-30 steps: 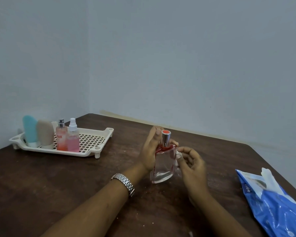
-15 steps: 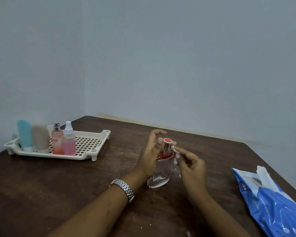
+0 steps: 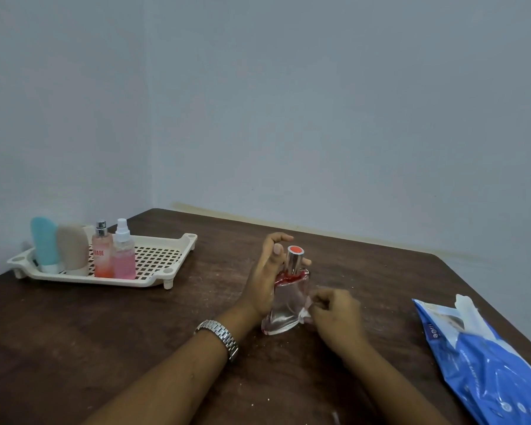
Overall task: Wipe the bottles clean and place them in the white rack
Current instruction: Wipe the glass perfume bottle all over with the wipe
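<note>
A clear glass perfume bottle (image 3: pixel 287 305) with a red collar and a silver cap stands tilted on the table's middle. My left hand (image 3: pixel 265 280) grips its upper part from the left, fingers curled round behind the cap. My right hand (image 3: pixel 334 314) pinches a small white wipe (image 3: pixel 306 314) against the bottle's lower right side. The white rack (image 3: pixel 163 259) sits at the far left and holds a teal tube (image 3: pixel 43 243), a beige tube (image 3: pixel 72 248), a pink spray bottle with a silver top (image 3: pixel 101 256) and a pink bottle with a white sprayer (image 3: pixel 124 256).
A blue and white wipes pack (image 3: pixel 488 357) lies at the right edge of the dark wooden table (image 3: pixel 105 332), with a wipe sticking out of its top. The table stands in a corner between grey walls. White specks dot the tabletop.
My right hand has slid down from the bottle's neck to its lower right side with the wipe. The bottle now leans more to the right, still held by my left hand.
</note>
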